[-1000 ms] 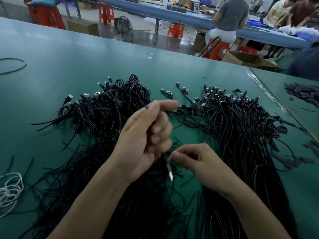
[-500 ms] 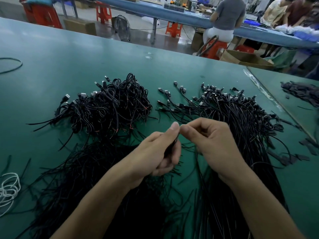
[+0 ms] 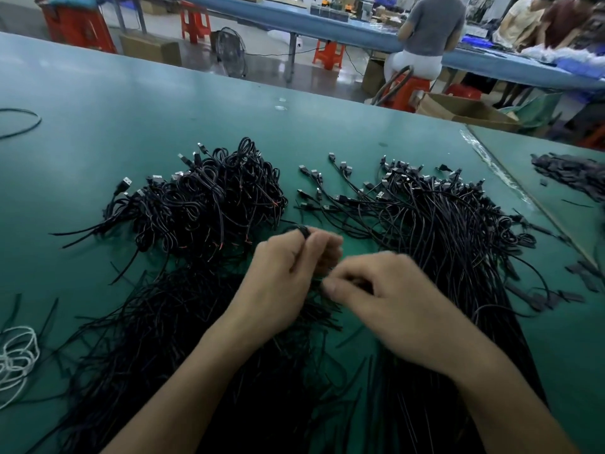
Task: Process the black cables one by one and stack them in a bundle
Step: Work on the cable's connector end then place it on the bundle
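Observation:
My left hand (image 3: 288,276) grips a folded black cable (image 3: 302,231) whose loop sticks out above the fingers. My right hand (image 3: 383,296) is close beside it, fingers curled and pinching the same cable near the left hand's lower edge; this hand is blurred. Behind the left hand lies a heap of coiled black cables (image 3: 209,201) with USB plugs. To the right spreads a long pile of straight black cables (image 3: 442,231), plugs pointing away from me. Loose thin black ties (image 3: 157,322) cover the green table (image 3: 131,109) under my forearms.
A white cord coil (image 3: 16,358) lies at the left edge. A black loop (image 3: 19,126) sits far left. Dark flat scraps (image 3: 569,172) lie on the adjoining table at right. People sit at blue benches behind, with red stools and cardboard boxes.
My left hand rose slightly with the cable loop now showing above its fingers. My right hand dropped from the left fingertips to below and right of them.

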